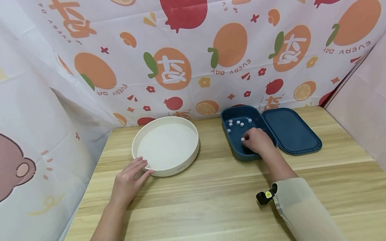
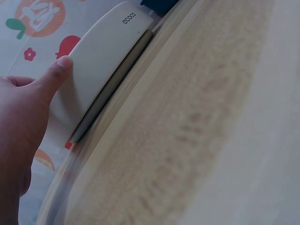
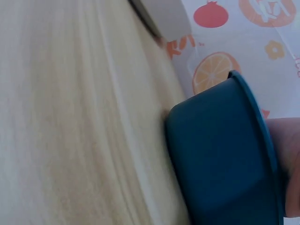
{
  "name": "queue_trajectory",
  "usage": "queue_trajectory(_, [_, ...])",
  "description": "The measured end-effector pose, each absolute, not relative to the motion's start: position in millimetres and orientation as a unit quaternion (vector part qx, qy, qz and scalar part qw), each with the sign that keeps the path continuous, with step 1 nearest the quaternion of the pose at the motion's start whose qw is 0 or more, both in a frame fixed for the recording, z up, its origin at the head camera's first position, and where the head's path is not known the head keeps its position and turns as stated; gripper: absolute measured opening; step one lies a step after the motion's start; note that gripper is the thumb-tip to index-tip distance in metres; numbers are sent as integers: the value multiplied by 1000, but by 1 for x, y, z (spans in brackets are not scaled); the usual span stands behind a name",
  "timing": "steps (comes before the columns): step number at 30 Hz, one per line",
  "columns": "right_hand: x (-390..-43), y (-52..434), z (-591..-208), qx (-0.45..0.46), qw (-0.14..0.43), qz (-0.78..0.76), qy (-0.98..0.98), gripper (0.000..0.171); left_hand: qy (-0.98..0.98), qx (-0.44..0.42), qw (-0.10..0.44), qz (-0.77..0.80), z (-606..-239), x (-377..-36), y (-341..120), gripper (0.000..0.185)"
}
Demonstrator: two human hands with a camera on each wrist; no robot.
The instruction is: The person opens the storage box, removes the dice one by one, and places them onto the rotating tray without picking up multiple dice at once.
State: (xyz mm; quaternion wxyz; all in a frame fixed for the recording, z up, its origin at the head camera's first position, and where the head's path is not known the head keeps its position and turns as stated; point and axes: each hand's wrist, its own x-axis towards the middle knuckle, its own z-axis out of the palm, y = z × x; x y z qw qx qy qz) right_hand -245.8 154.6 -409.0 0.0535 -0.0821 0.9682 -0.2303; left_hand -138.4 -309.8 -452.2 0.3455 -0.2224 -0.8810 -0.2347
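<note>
Lettering that reads "ecoco" stands on the side wall of the round white tray, plain in the left wrist view and too small to make out from the head. The cloth backdrop repeats "EVERY DAY" beside printed fruit; some of the oranges also bear large white characters. A yellow tag on the black right wrist mount carries a mark too small to read.

Counted: one tray, one deep blue rectangular box, one matching blue lid and at least seven white dice with dark pips. All the dice that show are inside the box: two close together near its left wall, one just nearer, a pair in the middle, one toward the right wall, and one at the fingertips of the right hand.

That hand reaches down into the box with fingers bent; whether it pinches the die, I cannot tell. The left hand rests at the tray's near-left rim, thumb and fingers spread wide. The lid lies flat on the wooden table, just right of the box.
</note>
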Motion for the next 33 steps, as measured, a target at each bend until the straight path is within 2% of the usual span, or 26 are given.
queue_trajectory(12, [-237, 115, -396, -111, -104, -352, 924, 32, -879, -226, 348, -236, -453, -137, -311, 40])
queue_trajectory(17, [-231, 80, -393, -141, -157, -373, 904, 29, -881, -221, 345, -235, -452, -137, -311, 40])
queue_trajectory(33, [-213, -30, -416, -252, -70, -384, 886, 27, -881, -219, 343, -240, -451, -135, -309, 39])
